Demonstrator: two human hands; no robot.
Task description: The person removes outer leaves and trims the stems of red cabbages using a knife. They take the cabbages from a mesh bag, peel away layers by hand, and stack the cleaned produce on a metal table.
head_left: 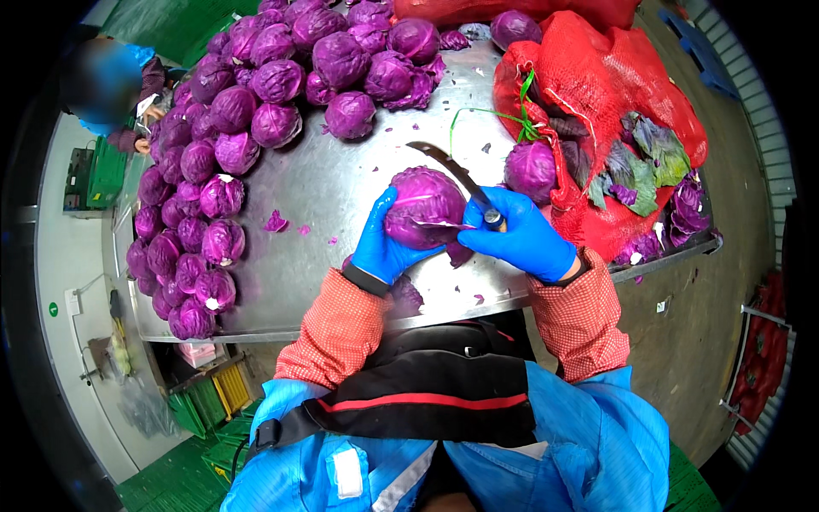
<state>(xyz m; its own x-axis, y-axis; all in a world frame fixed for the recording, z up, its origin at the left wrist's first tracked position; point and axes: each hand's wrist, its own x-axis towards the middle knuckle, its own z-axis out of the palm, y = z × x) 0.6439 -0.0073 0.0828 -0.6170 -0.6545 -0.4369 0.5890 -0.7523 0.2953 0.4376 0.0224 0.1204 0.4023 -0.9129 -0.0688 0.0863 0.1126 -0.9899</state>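
Note:
A red cabbage [424, 203] rests in my left hand [380, 244], whose blue-gloved fingers wrap its left side and underside. My right hand [522, 232], gloved in blue too, is closed round the handle of a curved knife [459, 172]. The blade points up and to the left, above the cabbage's upper right. My right thumb and fingers also reach the cabbage's right side, where the edge of an outer leaf [437, 227] stands loose. Below my hands, loose purple leaves [407, 294] lie near the table's front edge.
Many red cabbages [277, 81] are heaped along the left and back of the metal table [299, 200]. Red mesh sacks [589, 94] with loose leaves [653, 158] lie at the right, beside another cabbage [530, 171]. A person [107, 85] stands at the far left. Green crates [200, 405] sit below.

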